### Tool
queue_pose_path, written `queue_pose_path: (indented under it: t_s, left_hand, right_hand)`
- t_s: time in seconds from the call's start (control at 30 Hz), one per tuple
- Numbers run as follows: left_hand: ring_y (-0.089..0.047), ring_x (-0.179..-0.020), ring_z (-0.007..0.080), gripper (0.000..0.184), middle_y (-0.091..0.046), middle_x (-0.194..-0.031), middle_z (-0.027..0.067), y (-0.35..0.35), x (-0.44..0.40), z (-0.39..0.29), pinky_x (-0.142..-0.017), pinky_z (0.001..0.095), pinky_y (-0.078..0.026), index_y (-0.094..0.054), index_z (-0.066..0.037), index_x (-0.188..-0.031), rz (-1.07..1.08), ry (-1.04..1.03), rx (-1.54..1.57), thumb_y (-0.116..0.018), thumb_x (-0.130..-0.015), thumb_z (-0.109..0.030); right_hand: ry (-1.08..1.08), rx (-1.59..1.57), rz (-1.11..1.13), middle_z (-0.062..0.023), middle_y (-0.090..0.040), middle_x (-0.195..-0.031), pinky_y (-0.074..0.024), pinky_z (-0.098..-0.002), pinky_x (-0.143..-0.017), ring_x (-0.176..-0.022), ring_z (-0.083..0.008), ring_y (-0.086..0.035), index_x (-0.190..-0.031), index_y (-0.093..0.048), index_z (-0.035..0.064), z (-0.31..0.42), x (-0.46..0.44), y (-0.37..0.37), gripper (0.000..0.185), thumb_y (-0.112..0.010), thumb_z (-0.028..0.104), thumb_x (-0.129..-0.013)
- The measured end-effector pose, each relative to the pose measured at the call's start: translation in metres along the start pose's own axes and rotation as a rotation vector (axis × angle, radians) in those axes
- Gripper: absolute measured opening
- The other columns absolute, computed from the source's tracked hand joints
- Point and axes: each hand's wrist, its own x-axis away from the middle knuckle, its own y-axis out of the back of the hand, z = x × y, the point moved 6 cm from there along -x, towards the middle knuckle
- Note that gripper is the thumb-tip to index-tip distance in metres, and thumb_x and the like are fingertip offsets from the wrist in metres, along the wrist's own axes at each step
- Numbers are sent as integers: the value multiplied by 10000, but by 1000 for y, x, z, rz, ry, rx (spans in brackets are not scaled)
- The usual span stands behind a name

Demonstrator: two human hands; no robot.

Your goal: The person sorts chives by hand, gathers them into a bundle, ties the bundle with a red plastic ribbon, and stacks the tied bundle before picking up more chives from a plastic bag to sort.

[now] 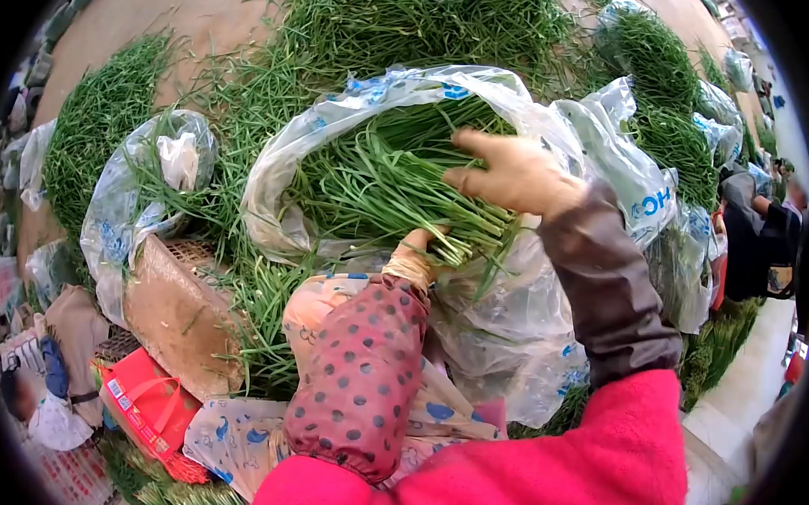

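Note:
My left hand (412, 255) is closed around the pale stem ends of a bunch of green chives (390, 175). Its long leaves spread up and left into the mouth of a clear plastic bag (261, 179) with blue print. Above the stems is my right hand (521, 172), thumb and fingers apart, over the right side of the bunch; whether the fingertips touch the leaves I cannot tell. A dotted red sleeve cover is on my left forearm, a dark brown one on my right.
Loose chives (423, 23) are heaped on the floor beyond the bag. Another plastic bag (103, 230) stands left, near a brown board (185, 320) and a red bag (150, 399). Filled bags (655, 205) stand at right, and a person in dark clothes (762, 241) is farther right.

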Motion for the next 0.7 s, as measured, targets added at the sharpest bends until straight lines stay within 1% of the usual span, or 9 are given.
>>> queue_pose_path:
  t_s: [0.1, 0.17, 0.23, 0.27, 0.37, 0.43, 0.5, 0.6, 0.7]
  left_hand:
    - [-617, -808, 371, 169, -628, -927, 194, 19, -15, -5, -754, 514, -548, -602, 44, -1003, -28, -1, -187, -596, -852, -31]
    - [-620, -793, 363, 150, -630, -901, 193, 34, -31, -7, -747, 507, -553, -611, 46, -977, -50, -3, -333, -605, -844, -23]
    - [-622, -779, 355, 132, -631, -876, 192, 45, -43, -7, -739, 499, -558, -620, 49, -950, -67, -2, -462, -614, -835, -16]
    - [-624, -772, 350, 123, -632, -863, 192, 44, -41, -8, -736, 495, -560, -624, 50, -937, -63, 4, -474, -618, -831, -12]
    - [-625, -725, 334, 114, -626, -830, 173, 30, -22, 0, -673, 487, -567, -616, 46, -896, -44, 20, -364, -645, -798, -6]
    - [-626, -702, 331, 109, -623, -809, 166, 34, -21, -2, -651, 486, -569, -611, 44, -871, -80, -29, -262, -655, -784, -7]
    - [-615, -629, 331, 96, -616, -735, 155, 23, 6, -7, -605, 464, -568, -608, 29, -809, -91, -16, -301, -659, -746, -23]
    - [-603, -558, 313, 98, -611, -672, 132, 18, 29, -15, -577, 417, -568, -607, 5, -768, -124, 9, -366, -673, -702, -23]
    - [-603, -566, 309, 93, -615, -684, 132, 20, 28, -16, -570, 414, -566, -602, 1, -751, -153, 28, -373, -676, -702, -26]
  right_hand:
    - [-209, 262, 392, -285, -574, -1187, -434, -380, -982, -1157, -376, -547, -1410, -327, -10, -5, -1, -35, 991, -700, 584, -710]
    - [-185, 387, 309, -288, -577, -1179, -444, -376, -963, -1152, -369, -552, -1434, -273, -3, -19, 0, -49, 1080, -754, 561, -649]
    - [-131, 349, 370, -268, -583, -1186, -447, -368, -953, -1152, -357, -554, -1454, -224, 7, -34, 0, -54, 1138, -790, 522, -613]
    - [-240, 269, 483, -246, -588, -1196, -448, -353, -949, -1146, -334, -561, -1470, -192, 26, -35, 2, -47, 1151, -818, 454, -603]
    - [-197, 252, 425, -211, -623, -1152, -478, -343, -890, -1086, -302, -604, -1442, -296, 68, -69, -9, -49, 1030, -833, 368, -616]
    - [-258, 157, 506, -202, -626, -1145, -489, -359, -867, -1058, -297, -613, -1362, -410, 63, -84, -18, -52, 878, -814, 326, -629]
    - [-250, 283, 373, -209, -619, -1157, -485, -362, -875, -1070, -307, -604, -1362, -412, 62, -76, -16, -48, 851, -789, 295, -636]
    - [-258, 227, 355, -221, -611, -1164, -474, -359, -895, -1097, -325, -586, -1391, -387, 62, -63, -8, -51, 848, -752, 299, -663]
    - [-227, 274, 271, -229, -617, -1141, -479, -378, -885, -1070, -345, -596, -1408, -364, 55, -51, 3, -42, 845, -729, 301, -687]
